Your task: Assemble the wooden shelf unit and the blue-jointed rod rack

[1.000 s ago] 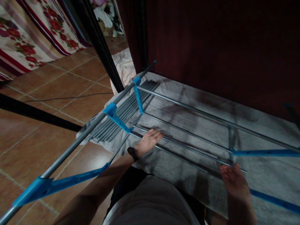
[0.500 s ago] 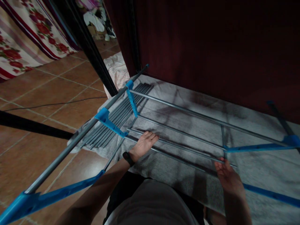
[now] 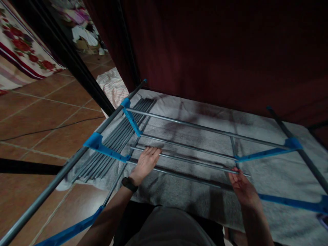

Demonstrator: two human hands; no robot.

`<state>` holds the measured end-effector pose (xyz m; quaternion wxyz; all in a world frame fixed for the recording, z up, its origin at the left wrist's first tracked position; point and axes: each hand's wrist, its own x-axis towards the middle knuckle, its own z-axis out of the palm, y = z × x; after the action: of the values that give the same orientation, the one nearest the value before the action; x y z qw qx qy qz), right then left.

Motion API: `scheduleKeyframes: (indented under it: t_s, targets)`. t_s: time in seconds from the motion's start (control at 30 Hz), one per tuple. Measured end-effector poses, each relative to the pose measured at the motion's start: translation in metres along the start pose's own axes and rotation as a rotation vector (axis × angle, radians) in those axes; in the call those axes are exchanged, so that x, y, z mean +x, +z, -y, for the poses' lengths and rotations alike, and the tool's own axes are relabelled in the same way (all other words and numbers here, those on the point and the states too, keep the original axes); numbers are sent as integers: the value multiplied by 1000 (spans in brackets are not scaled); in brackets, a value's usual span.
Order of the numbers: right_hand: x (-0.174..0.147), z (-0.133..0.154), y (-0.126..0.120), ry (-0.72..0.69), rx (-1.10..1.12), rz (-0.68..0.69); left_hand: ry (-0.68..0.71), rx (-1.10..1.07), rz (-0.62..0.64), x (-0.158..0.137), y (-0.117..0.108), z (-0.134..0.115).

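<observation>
A loose grey metal tube (image 3: pixel 189 160) lies lengthwise across a frame of grey tubes and blue plastic brackets. My left hand (image 3: pixel 148 161), with a dark watch on the wrist, closes over the tube near its left end. Near the other end my right hand (image 3: pixel 241 181) pinches the same tube from below, by the tip of a blue bracket (image 3: pixel 266 154). Two frame crossbars run on either side of it: a far bar (image 3: pixel 184 144) and a near bar (image 3: pixel 179 175). Another blue bracket (image 3: pixel 110 152) stands just left of my left hand.
Several more grey tubes (image 3: pixel 115 138) lie side by side at the left on the grey blanket (image 3: pixel 194 194). A black post (image 3: pixel 84 73) rises beyond them. The dark red curtain (image 3: pixel 205 61) hangs behind. A thin cable (image 3: pixel 53 128) crosses the tiled floor (image 3: pixel 46 114).
The view has shifted to the right, so the frame appears farther left and more of its right side shows. Both hands keep hold of the same tube.
</observation>
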<state>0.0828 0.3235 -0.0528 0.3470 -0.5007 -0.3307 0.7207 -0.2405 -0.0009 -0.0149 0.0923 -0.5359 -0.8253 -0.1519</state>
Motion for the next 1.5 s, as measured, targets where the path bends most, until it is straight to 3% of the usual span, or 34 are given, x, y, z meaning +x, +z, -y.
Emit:
scheduleKeyframes:
  t_s: [0.27, 0.43, 0.77, 0.9, 1.2, 1.5]
  targets:
    - [-6, 4, 18, 66, 174, -49, 52, -26, -109, 1, -8, 16]
    - [-14, 7, 29, 57, 244, -21, 134, -35, -176, 0, -2, 24]
    - [-12, 2, 41, -38, 297, -78, 141, -10, -163, -3, 11, 32]
    - [-7, -1, 44, -57, 329, -24, 90, -6, -171, -6, 15, 36]
    - [4, 1, 51, -136, 344, 65, 141, 10, -199, -6, 18, 39]
    - [15, 11, 64, -197, 338, 117, 99, -6, -200, -5, 19, 36]
